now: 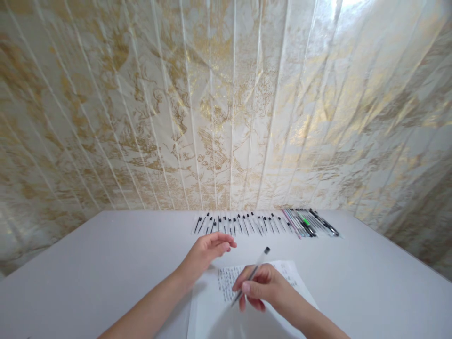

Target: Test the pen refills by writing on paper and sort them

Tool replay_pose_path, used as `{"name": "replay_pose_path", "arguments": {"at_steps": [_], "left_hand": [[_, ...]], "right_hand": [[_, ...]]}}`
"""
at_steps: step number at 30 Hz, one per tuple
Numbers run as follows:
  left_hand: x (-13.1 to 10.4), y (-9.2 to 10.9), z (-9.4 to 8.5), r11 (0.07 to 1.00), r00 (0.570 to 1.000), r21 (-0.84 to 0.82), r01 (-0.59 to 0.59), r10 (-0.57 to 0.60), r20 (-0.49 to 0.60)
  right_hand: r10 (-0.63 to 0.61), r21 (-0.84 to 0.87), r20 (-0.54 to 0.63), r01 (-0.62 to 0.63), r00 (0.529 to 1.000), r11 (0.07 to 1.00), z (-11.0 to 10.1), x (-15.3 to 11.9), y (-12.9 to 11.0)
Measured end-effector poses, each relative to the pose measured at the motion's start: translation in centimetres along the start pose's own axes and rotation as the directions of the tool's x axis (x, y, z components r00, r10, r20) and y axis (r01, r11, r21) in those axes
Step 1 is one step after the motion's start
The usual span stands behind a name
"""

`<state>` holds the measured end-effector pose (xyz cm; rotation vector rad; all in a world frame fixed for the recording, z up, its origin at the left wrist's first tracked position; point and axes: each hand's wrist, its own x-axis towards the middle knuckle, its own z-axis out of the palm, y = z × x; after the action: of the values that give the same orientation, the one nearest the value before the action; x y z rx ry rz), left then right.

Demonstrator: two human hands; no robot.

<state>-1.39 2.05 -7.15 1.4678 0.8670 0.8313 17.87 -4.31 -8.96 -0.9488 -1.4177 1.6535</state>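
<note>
A clear pen with a black end (262,256) is in my right hand (259,285), pinched between thumb and fingers. It slants, with its tip pointing down and to the left over a white sheet of paper (208,320). Rows of dark handwriting (226,278) cover the upper part of the sheet, partly hidden behind my right hand. My left hand (215,247) hovers near the sheet's upper left corner, fingers loosely stretched and nothing visible in them. It is just in front of a row of pens (235,226).
The pens lie side by side along the back of the white table (88,268). At the row's right end are darker pens (324,222) and one with a green part (305,222). Behind the table rises a white-and-gold patterned covering (212,117).
</note>
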Motion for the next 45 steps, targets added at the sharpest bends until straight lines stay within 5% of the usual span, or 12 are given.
{"name": "replay_pose_path", "arguments": {"at_steps": [4, 8, 18, 28, 45], "left_hand": [[-1.3, -2.2, -1.5, 0.819, 0.993, 0.569, -0.078, 0.117, -0.032], [-2.7, -4.3, -0.9, 0.645, 0.989, 0.760, -0.079, 0.143, -0.019], [-3.3, -4.9, 0.6, 0.641, 0.984, 0.760, -0.104, 0.176, -0.014], [-3.6, -5.2, 0.6, 0.646, 0.978, 0.753, -0.125, 0.209, -0.017], [-3.5, -5.5, 0.5, 0.648, 0.975, 0.750, -0.133, 0.221, -0.018]], "right_hand": [[-0.039, -0.150, -0.217, 0.006, 0.975, 0.989, 0.3, -0.4, -1.7], [-0.096, -0.263, -0.332, 0.006, 0.938, 0.965, 2.1, -0.5, -0.6], [-0.175, -0.366, -0.491, -0.020, 0.853, 0.930, 4.2, 0.5, 5.2], [-0.170, -0.469, -0.379, -0.030, 0.910, 0.883, 4.5, 0.5, 5.3], [-0.181, -0.455, -0.423, -0.035, 0.888, 0.890, 4.7, 0.6, 5.3]]}}
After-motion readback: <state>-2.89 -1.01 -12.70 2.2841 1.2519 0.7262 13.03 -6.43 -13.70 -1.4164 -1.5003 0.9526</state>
